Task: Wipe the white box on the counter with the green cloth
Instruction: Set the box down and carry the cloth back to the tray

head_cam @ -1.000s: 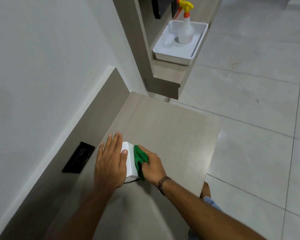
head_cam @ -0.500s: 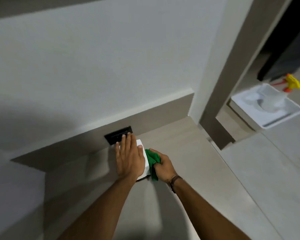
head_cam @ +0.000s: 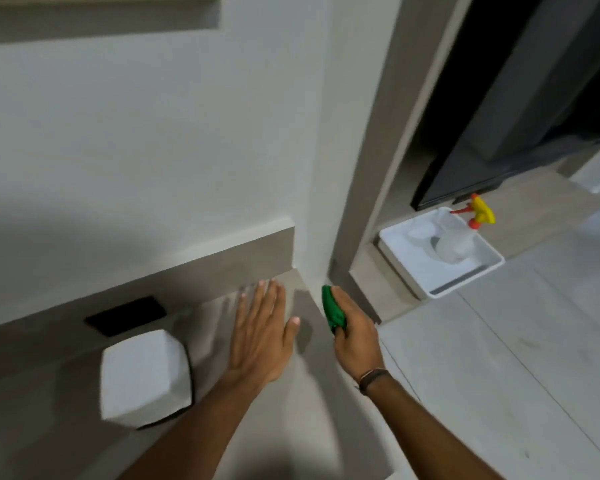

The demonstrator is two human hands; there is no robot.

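Note:
The white box [head_cam: 144, 375] stands alone on the grey wood counter [head_cam: 291, 420], at the lower left, near the back panel. My left hand [head_cam: 260, 336] is flat and open above the counter, to the right of the box and apart from it. My right hand [head_cam: 354, 339] is further right, near the counter's corner, closed around the bunched green cloth [head_cam: 331, 310]. Neither hand touches the box.
A black socket plate [head_cam: 125, 315] sits in the back panel behind the box. To the right, a white tray [head_cam: 465, 282] on a lower shelf holds a clear spray bottle [head_cam: 458, 242] with a yellow and red trigger. Tiled floor lies beyond the counter's right edge.
Both hands have left the box and moved right. The left hand lifted off its top and the cloth came away from its side. The camera has swung, so the box now sits lower left.

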